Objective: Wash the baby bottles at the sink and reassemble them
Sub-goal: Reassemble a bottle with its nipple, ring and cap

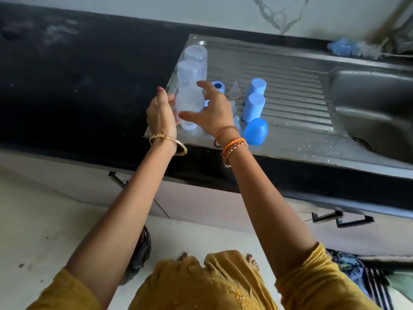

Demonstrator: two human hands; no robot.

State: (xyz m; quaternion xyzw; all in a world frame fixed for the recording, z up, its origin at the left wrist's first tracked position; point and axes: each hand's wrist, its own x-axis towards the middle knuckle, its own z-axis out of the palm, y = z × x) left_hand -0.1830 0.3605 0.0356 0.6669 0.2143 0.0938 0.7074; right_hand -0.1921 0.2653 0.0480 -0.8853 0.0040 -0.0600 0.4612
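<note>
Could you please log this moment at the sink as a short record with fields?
Setting: steel drainboard beside the sink basin
Left hand: holds the nearest clear bottle
Right hand: fingers spread at the same bottle
Other bottles: two clear bottles inverted behind
Loose parts: blue caps, a nipple
Brush: bottle brush at the back

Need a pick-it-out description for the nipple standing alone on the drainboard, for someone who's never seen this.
Start at the steel drainboard left of the sink basin. Among the blue parts near its left end, look between the short blue ring and the farther upright blue cap. The nipple is the small clear cone with a flared base, standing tip up and on its own.
</note>
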